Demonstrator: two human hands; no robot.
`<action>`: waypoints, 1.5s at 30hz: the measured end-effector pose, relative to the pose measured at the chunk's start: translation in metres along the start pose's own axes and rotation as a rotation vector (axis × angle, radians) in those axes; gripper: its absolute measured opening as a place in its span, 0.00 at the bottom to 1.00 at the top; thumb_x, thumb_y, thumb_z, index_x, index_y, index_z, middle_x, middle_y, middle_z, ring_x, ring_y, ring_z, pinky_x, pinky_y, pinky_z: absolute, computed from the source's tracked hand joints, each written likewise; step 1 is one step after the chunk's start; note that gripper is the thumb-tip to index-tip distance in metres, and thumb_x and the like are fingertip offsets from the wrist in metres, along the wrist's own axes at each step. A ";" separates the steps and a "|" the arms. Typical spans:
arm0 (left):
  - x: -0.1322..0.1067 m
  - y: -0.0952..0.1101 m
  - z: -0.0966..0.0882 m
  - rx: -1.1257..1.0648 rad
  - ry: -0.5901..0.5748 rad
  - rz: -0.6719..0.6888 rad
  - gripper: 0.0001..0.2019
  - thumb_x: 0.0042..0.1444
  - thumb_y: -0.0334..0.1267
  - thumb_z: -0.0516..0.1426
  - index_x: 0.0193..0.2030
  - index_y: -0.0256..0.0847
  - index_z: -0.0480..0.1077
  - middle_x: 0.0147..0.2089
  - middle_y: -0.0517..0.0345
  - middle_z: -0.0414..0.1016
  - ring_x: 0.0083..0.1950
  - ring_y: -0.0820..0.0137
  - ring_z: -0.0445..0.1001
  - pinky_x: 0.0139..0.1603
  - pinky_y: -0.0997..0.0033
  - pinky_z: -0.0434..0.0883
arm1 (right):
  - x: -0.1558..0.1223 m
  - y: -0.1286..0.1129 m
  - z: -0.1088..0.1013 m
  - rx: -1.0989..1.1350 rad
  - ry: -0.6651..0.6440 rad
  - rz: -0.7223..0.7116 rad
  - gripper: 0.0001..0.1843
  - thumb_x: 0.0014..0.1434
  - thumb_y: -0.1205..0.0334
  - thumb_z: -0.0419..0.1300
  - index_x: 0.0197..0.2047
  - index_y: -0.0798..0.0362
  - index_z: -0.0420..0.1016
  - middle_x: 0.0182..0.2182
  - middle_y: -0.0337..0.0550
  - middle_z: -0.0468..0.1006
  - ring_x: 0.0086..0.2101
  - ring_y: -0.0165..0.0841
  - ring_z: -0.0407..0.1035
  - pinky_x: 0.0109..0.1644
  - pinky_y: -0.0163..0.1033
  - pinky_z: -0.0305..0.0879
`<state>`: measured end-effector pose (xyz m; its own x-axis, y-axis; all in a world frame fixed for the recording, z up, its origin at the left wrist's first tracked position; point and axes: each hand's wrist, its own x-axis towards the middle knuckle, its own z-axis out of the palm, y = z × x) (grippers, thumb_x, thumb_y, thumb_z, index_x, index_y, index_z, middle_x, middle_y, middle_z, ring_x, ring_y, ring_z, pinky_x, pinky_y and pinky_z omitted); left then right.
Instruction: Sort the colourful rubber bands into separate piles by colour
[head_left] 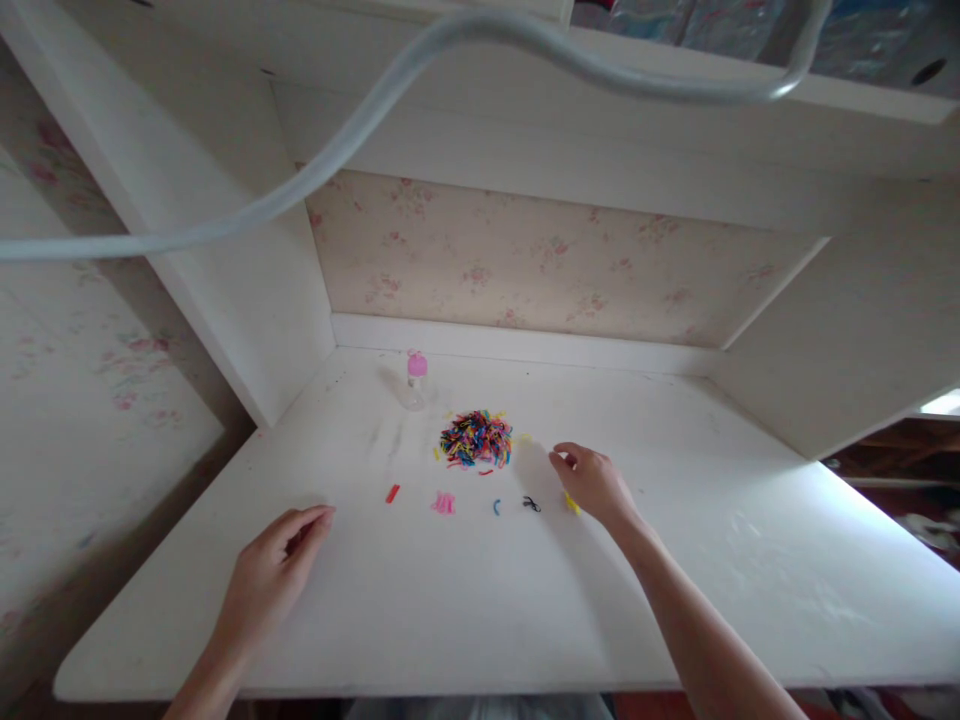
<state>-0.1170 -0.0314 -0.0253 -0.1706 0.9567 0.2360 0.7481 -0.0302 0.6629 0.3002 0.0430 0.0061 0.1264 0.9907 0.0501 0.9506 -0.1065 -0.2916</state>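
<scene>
Pink-top btl (pixel 416 382) ×1, multicol. pile (pixel 477 439) ×1, hands (pixel 271 560) (pixel 598 484) ×2

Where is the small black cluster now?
In the head view, right of centre, the black cluster lies on the white table, between the blue piece and the yellow pieces.

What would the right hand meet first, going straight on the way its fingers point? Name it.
Probably the pale yellow piece beside the colourful pile, then the pile itself; the height of the right hand above the table is unclear, so it might pass over both.
</scene>
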 end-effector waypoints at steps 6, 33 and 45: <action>0.000 0.002 -0.001 0.016 0.002 0.022 0.16 0.55 0.52 0.53 0.38 0.45 0.75 0.37 0.62 0.80 0.37 0.69 0.77 0.35 0.77 0.72 | 0.053 -0.011 0.018 0.000 -0.094 -0.116 0.19 0.58 0.60 0.54 0.53 0.46 0.72 0.40 0.43 0.77 0.37 0.31 0.70 0.39 0.31 0.57; 0.001 0.005 0.006 0.110 -0.063 0.085 0.17 0.57 0.52 0.50 0.40 0.44 0.74 0.35 0.61 0.78 0.33 0.70 0.75 0.35 0.76 0.71 | -0.055 0.050 0.013 0.212 0.056 0.220 0.20 0.55 0.47 0.51 0.32 0.48 0.81 0.33 0.43 0.80 0.32 0.36 0.72 0.32 0.35 0.60; -0.002 0.017 0.010 0.213 -0.027 0.206 0.15 0.60 0.47 0.48 0.39 0.43 0.73 0.35 0.58 0.77 0.33 0.70 0.74 0.36 0.76 0.69 | -0.092 0.049 0.013 0.484 0.212 0.141 0.24 0.60 0.45 0.47 0.32 0.52 0.78 0.32 0.43 0.77 0.32 0.33 0.69 0.37 0.33 0.59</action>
<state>-0.0971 -0.0304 -0.0216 0.0137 0.9443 0.3289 0.8835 -0.1655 0.4382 0.3318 -0.0519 -0.0252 0.3447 0.9257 0.1558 0.6877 -0.1361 -0.7131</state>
